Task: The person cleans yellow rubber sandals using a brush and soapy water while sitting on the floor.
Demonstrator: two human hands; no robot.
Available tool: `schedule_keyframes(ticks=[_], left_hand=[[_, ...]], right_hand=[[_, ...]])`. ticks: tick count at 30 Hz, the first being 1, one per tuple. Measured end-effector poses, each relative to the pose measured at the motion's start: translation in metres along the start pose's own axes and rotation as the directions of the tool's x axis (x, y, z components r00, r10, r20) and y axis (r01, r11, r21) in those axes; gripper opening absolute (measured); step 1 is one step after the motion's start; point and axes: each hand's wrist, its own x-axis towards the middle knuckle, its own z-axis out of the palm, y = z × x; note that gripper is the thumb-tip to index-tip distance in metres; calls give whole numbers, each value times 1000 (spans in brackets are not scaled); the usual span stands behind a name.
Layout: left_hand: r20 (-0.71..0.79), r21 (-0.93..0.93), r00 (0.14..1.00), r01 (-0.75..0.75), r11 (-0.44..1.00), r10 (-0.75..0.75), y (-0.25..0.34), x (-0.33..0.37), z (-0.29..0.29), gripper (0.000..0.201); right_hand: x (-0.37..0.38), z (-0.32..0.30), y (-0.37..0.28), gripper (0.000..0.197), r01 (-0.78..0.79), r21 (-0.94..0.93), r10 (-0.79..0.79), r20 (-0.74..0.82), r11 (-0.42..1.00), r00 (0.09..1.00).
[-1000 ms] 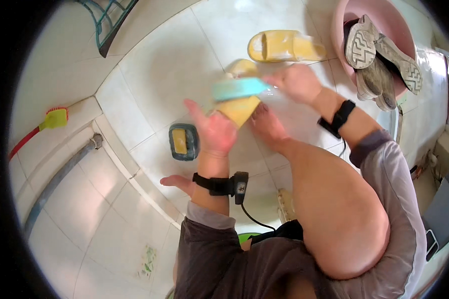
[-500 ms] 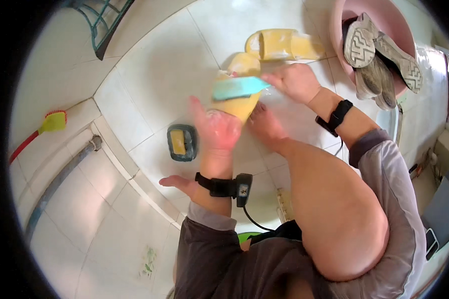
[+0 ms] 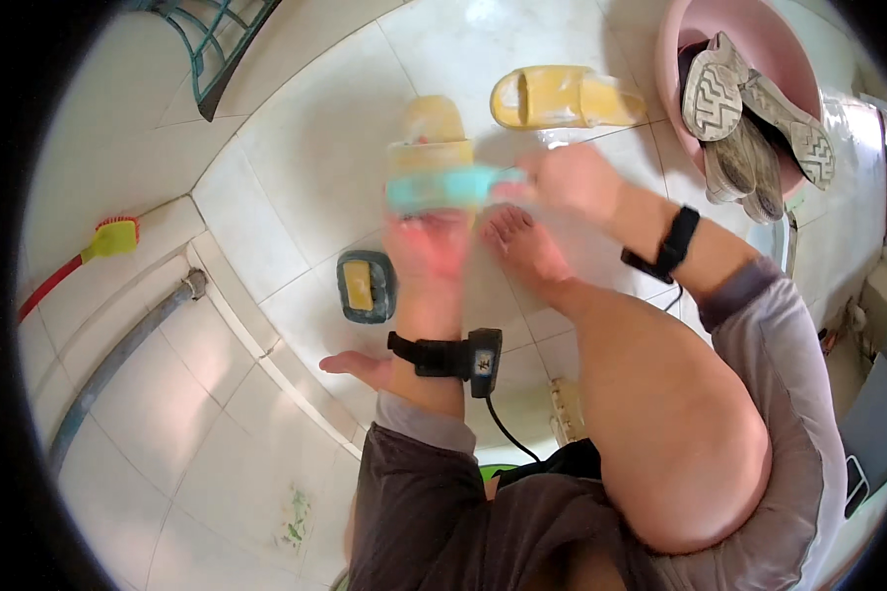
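My left hand (image 3: 429,246), reddish and blurred, grips a yellow slide slipper (image 3: 436,118) at its near end, toe pointing away from me. Across the slipper, just nearer than its strap, lies a turquoise scrubbing brush (image 3: 439,187), smeared by motion. Its handle end is in my closed right hand (image 3: 577,182). The bristles are hidden underneath. A second yellow slipper (image 3: 554,97), streaked with white suds, rests sideways on the tiles farther right. Left of my left wrist, a dark soap dish (image 3: 368,313) holds a yellow bar of soap (image 3: 360,286).
At the far right a pink basin (image 3: 668,49) holds several worn shoes (image 3: 713,97), soles showing. My bare foot (image 3: 512,236) stands close to the slipper. A red-handled, yellow-green brush (image 3: 113,236) and a grey pipe (image 3: 108,364) are at left. A teal wire rack (image 3: 205,49) is far left.
The held slipper has turned from slanting to nearly straight ahead and shifted left. The brush has moved slightly left with my right hand. The other slipper stays where it lay.
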Motion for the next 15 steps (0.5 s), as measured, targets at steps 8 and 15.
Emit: schedule_keyframes(ticks=[8,15], left_hand=[[80,-25,996,47,999,-45,1,5,-3,44],[126,-99,985,130,987,-117,-4,0,-13,45]], right_hand=[[-1,-3,-2,65,-21,29,20,16,999,1000],[-3,11,10,63,13,33,-11,-51,999,999]])
